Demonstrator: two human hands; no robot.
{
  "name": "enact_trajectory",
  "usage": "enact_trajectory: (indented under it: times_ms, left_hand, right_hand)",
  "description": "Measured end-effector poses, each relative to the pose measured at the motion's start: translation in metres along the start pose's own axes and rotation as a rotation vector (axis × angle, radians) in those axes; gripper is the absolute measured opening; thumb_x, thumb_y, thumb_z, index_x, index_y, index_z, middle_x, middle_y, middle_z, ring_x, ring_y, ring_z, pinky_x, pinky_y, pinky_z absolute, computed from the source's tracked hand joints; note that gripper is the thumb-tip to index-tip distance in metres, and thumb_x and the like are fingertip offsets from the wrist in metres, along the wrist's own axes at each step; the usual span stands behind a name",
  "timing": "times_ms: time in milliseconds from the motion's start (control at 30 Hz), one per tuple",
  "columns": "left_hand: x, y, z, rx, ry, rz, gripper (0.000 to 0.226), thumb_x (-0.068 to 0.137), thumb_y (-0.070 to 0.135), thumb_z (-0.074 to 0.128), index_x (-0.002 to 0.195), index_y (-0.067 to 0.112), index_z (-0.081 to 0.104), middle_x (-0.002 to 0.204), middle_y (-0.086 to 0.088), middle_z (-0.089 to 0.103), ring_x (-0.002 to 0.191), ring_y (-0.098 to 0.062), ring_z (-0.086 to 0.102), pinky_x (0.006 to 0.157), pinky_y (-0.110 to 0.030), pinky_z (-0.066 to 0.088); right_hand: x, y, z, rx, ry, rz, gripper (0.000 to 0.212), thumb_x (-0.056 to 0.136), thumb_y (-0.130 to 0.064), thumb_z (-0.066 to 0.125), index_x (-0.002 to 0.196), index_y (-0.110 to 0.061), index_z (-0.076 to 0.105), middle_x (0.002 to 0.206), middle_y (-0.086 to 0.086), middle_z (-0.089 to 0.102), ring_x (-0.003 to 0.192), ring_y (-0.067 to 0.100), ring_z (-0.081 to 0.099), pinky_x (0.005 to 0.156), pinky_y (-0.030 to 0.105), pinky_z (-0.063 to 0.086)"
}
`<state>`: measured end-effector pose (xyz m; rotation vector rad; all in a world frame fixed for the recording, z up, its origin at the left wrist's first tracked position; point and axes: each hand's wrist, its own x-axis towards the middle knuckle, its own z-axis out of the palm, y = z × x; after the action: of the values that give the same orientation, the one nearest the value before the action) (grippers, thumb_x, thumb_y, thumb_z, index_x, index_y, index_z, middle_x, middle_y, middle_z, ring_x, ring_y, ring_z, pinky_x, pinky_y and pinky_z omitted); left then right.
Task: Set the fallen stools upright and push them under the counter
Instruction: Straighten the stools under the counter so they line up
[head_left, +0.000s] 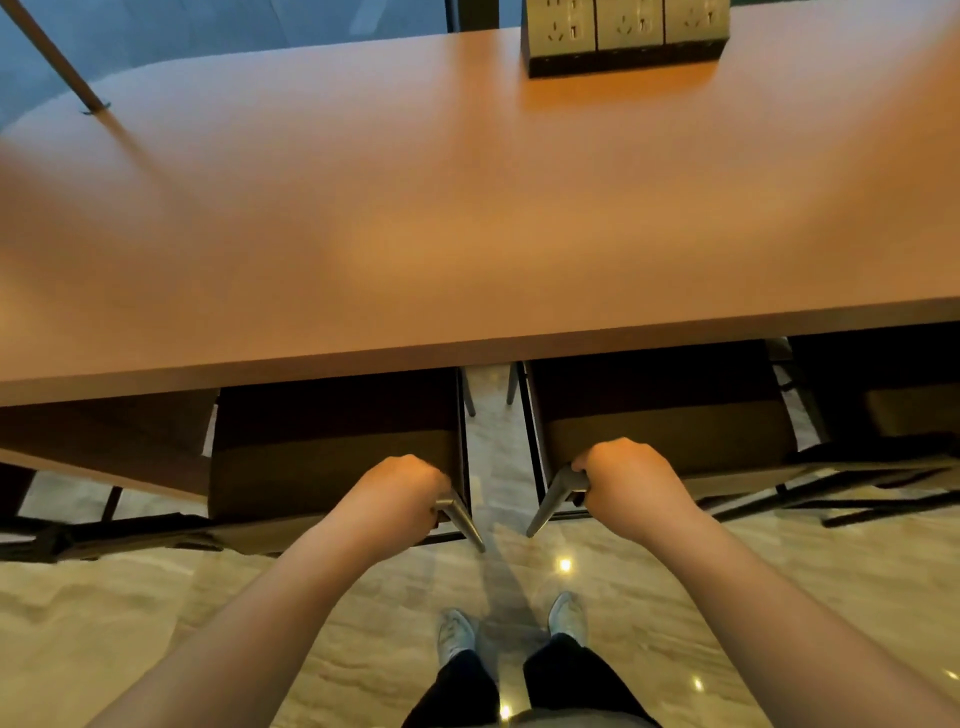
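Overhead: orange counter (467, 208), socket block (623, 36), marble floor (156, 623); left hand (400, 493), right hand (628, 483) clenched on stool corners.

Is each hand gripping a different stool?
Yes: the left hand grips the left stool, the right hand the right stool.

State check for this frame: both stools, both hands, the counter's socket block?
Left stool: upright, seat partly under the counter.
Right stool: upright, partly under.
Left hand: closed on the left stool's frame.
Right hand: closed on the right stool's frame.
Socket block: nothing plugged in.
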<state>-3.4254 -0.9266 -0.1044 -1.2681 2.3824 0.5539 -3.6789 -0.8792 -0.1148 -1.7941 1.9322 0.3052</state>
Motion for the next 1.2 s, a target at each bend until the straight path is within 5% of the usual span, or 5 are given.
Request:
enact_trajectory:
  times_ms: [200, 400, 533, 867, 1200]
  left_hand:
    - [-0.013, 0.010, 0.025, -0.103, 0.074, -0.060, 0.021, 0.091, 0.018, 0.058, 0.107, 0.030, 0.063, 0.085, 0.009, 0.057, 0.076, -0.015, 0.059, 0.061, -0.027, 0.049]
    - [-0.018, 0.001, 0.034, -0.196, 0.134, -0.146, 0.053, 0.086, 0.029, 0.068, 0.136, 0.033, 0.049, 0.138, 0.009, 0.054, 0.104, -0.017, 0.064, 0.085, -0.030, 0.054]
    - [-0.016, 0.003, 0.027, -0.160, 0.068, -0.149, 0.037, 0.090, 0.026, 0.062, 0.125, 0.038, 0.056, 0.101, 0.012, 0.068, 0.074, -0.006, 0.063, 0.064, -0.024, 0.054]
    - [-0.011, 0.001, 0.024, -0.184, 0.147, -0.113, 0.039, 0.088, 0.020, 0.067, 0.125, 0.031, 0.061, 0.115, 0.009, 0.069, 0.094, -0.015, 0.066, 0.080, -0.031, 0.055]
    - [-0.010, -0.002, 0.031, -0.194, 0.202, -0.100, 0.038, 0.087, 0.023, 0.067, 0.124, 0.029, 0.063, 0.115, 0.008, 0.070, 0.098, -0.016, 0.066, 0.083, -0.032, 0.055]
  right_hand:
    - [0.001, 0.005, 0.009, 0.016, 0.048, -0.048, 0.021, 0.080, -0.012, 0.060, 0.093, -0.025, 0.070, 0.060, -0.007, 0.051, 0.051, 0.015, 0.048, 0.042, 0.026, 0.037]
    - [0.006, 0.010, 0.008, 0.025, -0.028, -0.071, 0.038, 0.081, -0.002, 0.054, 0.113, -0.023, 0.061, 0.074, -0.004, 0.048, 0.057, 0.019, 0.047, 0.046, 0.027, 0.035]
    - [0.015, 0.008, 0.005, 0.003, -0.194, -0.050, 0.057, 0.079, 0.004, 0.057, 0.127, -0.028, 0.056, 0.134, 0.006, 0.048, 0.098, 0.034, 0.062, 0.060, 0.035, 0.046]
    - [0.008, 0.013, 0.003, -0.028, -0.107, -0.133, 0.044, 0.076, 0.003, 0.049, 0.107, -0.025, 0.064, 0.077, -0.002, 0.056, 0.056, 0.015, 0.046, 0.042, 0.026, 0.030]
    - [-0.002, 0.023, -0.011, 0.012, -0.085, -0.146, 0.062, 0.085, -0.005, 0.054, 0.138, -0.033, 0.039, 0.107, 0.003, 0.064, 0.080, 0.026, 0.063, 0.064, 0.037, 0.057]
